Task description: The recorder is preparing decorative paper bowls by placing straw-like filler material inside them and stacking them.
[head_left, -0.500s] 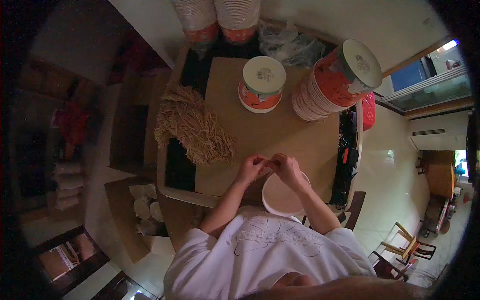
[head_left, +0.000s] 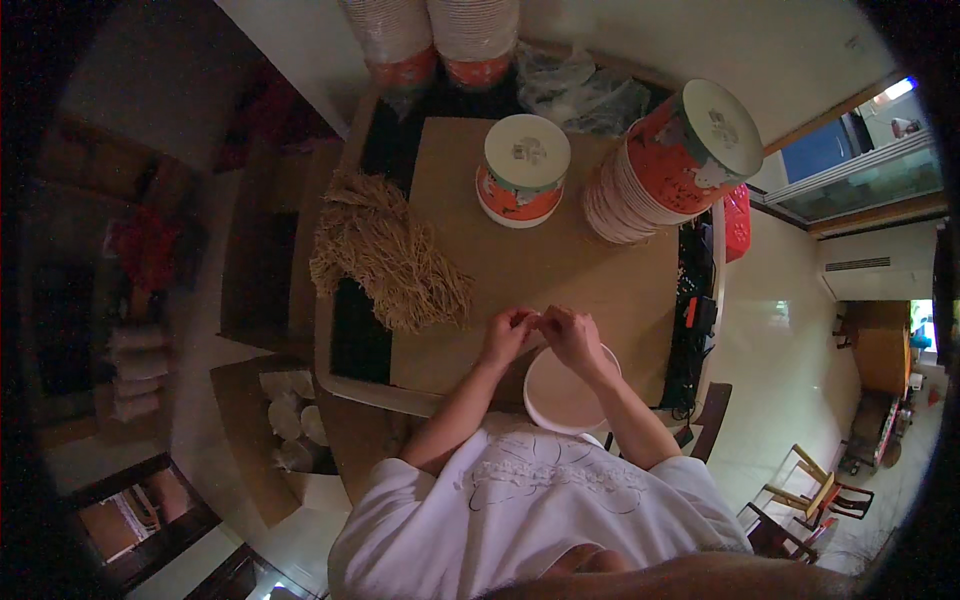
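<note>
Your L hand [head_left: 506,337] & R hand [head_left: 572,337] nearly meet, fingers curled, can't tell how tight or on what, w/ open white tub [head_left: 560,392] by R forearm, tan strands [head_left: 392,255] leftward, prob. for easy reach.

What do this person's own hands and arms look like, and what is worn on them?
The left hand and right hand are bare and ungloved, as are the forearms. Loose white sleeves end near the elbows, on a white top with ruffled trim. Rings would be too small to tell.
</note>
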`<action>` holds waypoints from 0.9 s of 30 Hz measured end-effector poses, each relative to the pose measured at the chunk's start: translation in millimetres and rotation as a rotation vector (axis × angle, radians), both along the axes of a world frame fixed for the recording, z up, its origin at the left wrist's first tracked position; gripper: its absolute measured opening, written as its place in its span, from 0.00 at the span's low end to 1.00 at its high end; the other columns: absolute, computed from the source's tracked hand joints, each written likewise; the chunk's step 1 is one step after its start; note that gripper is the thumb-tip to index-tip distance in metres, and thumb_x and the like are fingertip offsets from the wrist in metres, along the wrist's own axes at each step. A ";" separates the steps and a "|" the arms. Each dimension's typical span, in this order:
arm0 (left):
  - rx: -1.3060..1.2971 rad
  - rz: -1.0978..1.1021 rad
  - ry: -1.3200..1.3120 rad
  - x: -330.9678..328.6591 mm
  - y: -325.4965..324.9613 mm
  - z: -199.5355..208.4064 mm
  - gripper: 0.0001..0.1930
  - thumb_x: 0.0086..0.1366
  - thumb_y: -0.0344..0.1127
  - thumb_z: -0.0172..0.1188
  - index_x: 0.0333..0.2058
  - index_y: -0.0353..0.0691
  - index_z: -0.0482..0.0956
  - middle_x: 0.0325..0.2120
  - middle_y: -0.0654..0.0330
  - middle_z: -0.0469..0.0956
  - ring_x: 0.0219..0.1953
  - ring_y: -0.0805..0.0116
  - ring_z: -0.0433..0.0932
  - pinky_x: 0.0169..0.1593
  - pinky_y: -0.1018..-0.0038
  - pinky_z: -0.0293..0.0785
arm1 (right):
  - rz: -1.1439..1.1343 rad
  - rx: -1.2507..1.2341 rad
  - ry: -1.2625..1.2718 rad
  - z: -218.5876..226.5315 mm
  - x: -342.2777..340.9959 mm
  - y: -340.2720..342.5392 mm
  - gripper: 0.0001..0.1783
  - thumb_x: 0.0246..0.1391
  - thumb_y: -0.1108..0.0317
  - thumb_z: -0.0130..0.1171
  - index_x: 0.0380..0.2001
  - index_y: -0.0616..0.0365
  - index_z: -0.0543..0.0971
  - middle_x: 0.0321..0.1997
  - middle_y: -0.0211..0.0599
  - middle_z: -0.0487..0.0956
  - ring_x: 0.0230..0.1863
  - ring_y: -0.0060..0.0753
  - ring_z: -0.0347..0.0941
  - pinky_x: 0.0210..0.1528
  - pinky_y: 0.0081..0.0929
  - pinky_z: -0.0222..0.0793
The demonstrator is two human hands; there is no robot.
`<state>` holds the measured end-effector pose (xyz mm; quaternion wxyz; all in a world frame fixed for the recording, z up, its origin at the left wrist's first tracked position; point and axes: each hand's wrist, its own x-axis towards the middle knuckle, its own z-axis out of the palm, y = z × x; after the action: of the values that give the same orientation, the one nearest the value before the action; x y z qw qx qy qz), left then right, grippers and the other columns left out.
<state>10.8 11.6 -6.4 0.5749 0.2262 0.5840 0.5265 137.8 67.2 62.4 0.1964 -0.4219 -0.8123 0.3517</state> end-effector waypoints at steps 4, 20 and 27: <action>0.003 0.037 -0.052 5.3 2.3 -7.8 0.04 0.58 0.31 0.54 0.29 0.38 0.74 0.20 0.67 0.74 0.19 0.82 0.67 0.22 0.84 0.64 | -0.031 0.050 0.003 -7.7 0.6 -0.4 0.03 0.42 0.71 0.56 0.21 0.58 0.75 0.22 0.42 0.74 0.25 0.45 0.72 0.25 0.32 0.67; 0.002 0.023 0.137 5.5 8.3 -8.3 0.08 0.56 0.35 0.57 0.25 0.36 0.73 0.19 0.63 0.75 0.22 0.77 0.72 0.27 0.80 0.68 | -0.125 -0.058 0.131 -13.4 -0.5 -3.3 0.02 0.43 0.74 0.55 0.24 0.59 0.75 0.21 0.39 0.76 0.20 0.30 0.73 0.24 0.25 0.68; -0.032 -0.003 0.234 3.4 11.6 24.0 0.07 0.56 0.33 0.56 0.25 0.35 0.73 0.21 0.62 0.76 0.24 0.77 0.73 0.29 0.79 0.69 | -0.175 -0.381 -0.082 17.3 -3.2 -1.4 0.04 0.45 0.71 0.53 0.27 0.56 0.76 0.27 0.42 0.77 0.29 0.45 0.74 0.29 0.35 0.68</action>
<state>14.2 23.2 17.6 0.5071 0.2779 0.6551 0.4863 134.6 65.8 79.6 0.1097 -0.5342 -0.6987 0.4631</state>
